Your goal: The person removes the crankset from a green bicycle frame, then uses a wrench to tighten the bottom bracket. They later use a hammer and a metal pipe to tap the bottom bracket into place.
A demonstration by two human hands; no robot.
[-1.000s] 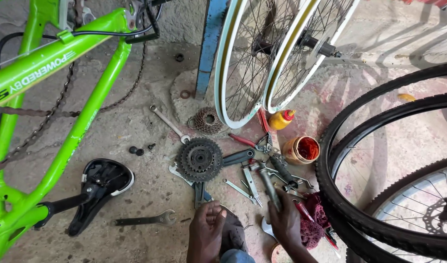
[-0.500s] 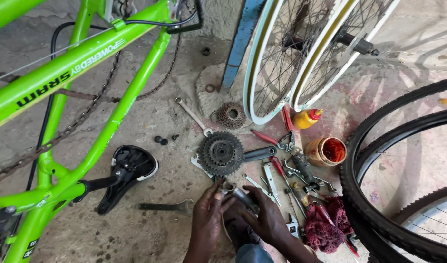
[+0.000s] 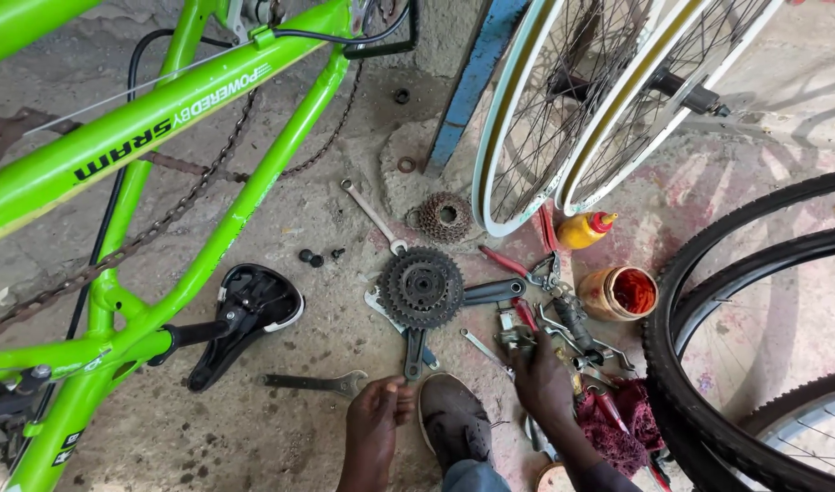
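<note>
On the concrete floor (image 3: pixel 281 437), the right hand (image 3: pixel 543 384) reaches into a heap of tools (image 3: pixel 549 314), fingers curled; what it grips cannot be told. Beside the shoe (image 3: pixel 454 421), the left hand (image 3: pixel 374 421) rests loosely curled, holding nothing, touching a flat spanner (image 3: pixel 313 383) lying left-right. Crankset (image 3: pixel 423 288) ahead, tyres (image 3: pixel 709 401) crowd right; bare floor left.

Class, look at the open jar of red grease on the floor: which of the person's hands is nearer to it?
The right hand. It reaches into the tool pile just below-left of the jar of red grease. The left hand rests farther left, beyond the shoe.
</note>
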